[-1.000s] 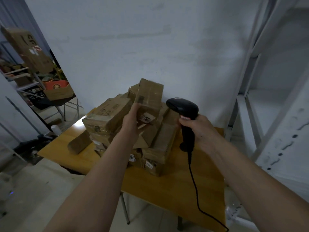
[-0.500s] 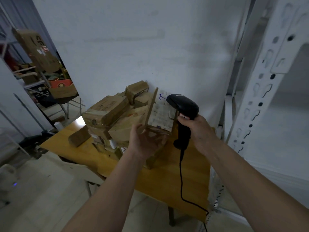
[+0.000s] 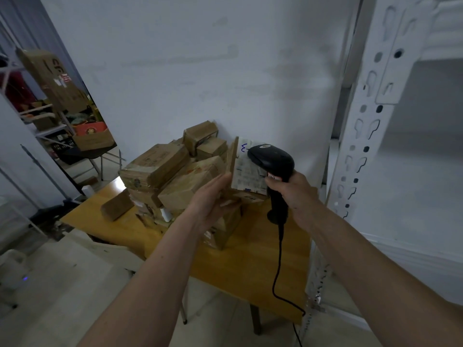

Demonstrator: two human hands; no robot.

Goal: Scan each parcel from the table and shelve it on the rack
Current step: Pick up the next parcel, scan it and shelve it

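My left hand holds a small cardboard parcel upright from below, its white label facing right. My right hand grips the handle of a black barcode scanner, whose head sits right against the label. A pile of several brown parcels lies on the wooden table behind and left of the held parcel. The white metal rack stands at the right, its shelf bare.
The scanner's black cable hangs down over the table's right front edge. One small box lies apart at the table's left. More boxes and a shelf fill the doorway at far left. A white wall backs the table.
My left hand lifted the parcel off the pile and turned its label toward the scanner. The scanner head has come closer to the label. My view shifted toward the rack.
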